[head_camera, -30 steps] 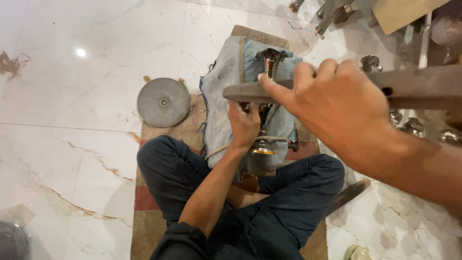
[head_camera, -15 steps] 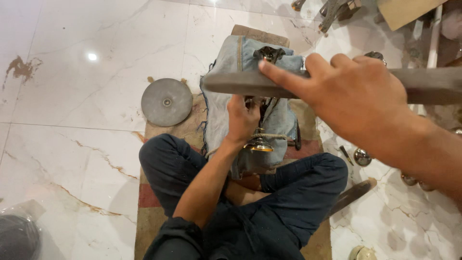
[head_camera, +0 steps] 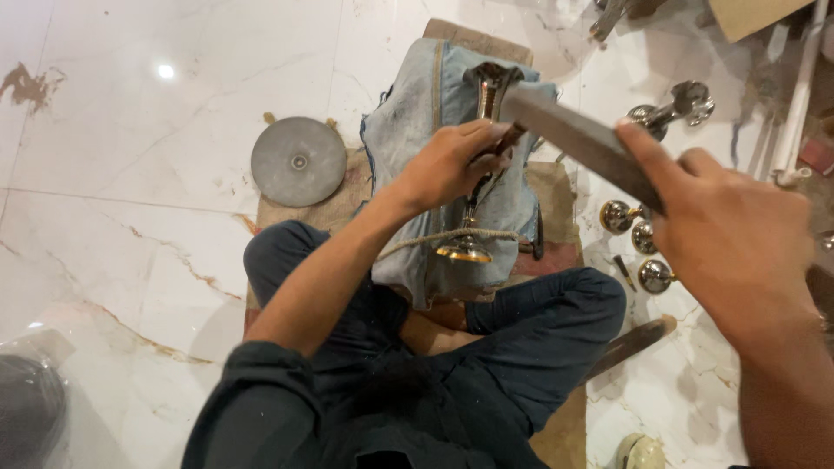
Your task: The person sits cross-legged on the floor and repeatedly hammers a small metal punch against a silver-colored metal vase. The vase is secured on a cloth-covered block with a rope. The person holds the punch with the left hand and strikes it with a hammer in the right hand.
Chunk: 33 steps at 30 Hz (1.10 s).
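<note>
At 12 o'clock on denim-covered block [head_camera: 417,139], brass fitting [head_camera: 483,95] lies roped; my left hand [head_camera: 447,165] clamps it, right hand [head_camera: 738,252] grips flat file [head_camera: 573,139]. Filing step; next stroke needs level pressure.

A round grey metal disc [head_camera: 298,161] lies on the marble floor [head_camera: 130,226], left of the faded denim-wrapped block [head_camera: 417,113]; shiny round metal knobs [head_camera: 638,239] lie to its right.
</note>
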Available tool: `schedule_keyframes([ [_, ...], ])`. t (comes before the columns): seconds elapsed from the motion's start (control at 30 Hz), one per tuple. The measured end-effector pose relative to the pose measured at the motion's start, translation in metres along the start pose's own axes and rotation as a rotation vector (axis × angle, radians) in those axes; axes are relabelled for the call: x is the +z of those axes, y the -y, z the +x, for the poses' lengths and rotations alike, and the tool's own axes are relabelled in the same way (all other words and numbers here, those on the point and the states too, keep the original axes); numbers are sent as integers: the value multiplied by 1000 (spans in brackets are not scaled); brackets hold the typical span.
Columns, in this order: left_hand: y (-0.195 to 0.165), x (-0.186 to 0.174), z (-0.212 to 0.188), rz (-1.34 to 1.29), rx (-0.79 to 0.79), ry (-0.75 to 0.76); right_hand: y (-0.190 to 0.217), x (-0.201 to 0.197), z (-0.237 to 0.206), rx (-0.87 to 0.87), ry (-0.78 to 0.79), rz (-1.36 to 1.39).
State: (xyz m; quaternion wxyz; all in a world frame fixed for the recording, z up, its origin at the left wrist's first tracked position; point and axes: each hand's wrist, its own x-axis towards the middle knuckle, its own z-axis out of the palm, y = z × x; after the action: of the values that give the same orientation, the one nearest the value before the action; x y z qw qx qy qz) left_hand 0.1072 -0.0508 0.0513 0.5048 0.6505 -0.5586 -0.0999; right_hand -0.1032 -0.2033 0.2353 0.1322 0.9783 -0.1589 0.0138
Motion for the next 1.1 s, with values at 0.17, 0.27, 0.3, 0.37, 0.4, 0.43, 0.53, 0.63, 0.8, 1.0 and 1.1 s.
schedule_keyframes([
  [0.17,3,-11,19,20,294,119,-5,66,-40,155,-323,436],
  [0.27,2,-11,33,32,344,273,2,107,-68,200,-354,480],
  [0.3,1,-11,35,34,344,322,7,120,-76,267,-336,540],
  [0.37,0,-10,38,-1,313,375,17,143,-89,326,-387,626],
  [0.4,0,-10,39,-19,303,407,23,152,-95,321,-454,649],
  [0.43,0,-10,41,-7,305,425,26,157,-100,314,-522,667],
  [0.53,3,-8,37,-1,314,380,32,161,-109,398,-317,377],
  [0.63,7,-2,28,-108,238,82,30,148,-106,320,-364,530],
  [0.8,18,12,-3,-212,-168,-231,15,112,-73,273,46,415],
  [1.0,28,28,-8,-252,-70,-249,-9,58,-13,138,495,-175],
  [1.1,28,27,-9,-267,3,-285,-7,23,11,86,-100,220],
])
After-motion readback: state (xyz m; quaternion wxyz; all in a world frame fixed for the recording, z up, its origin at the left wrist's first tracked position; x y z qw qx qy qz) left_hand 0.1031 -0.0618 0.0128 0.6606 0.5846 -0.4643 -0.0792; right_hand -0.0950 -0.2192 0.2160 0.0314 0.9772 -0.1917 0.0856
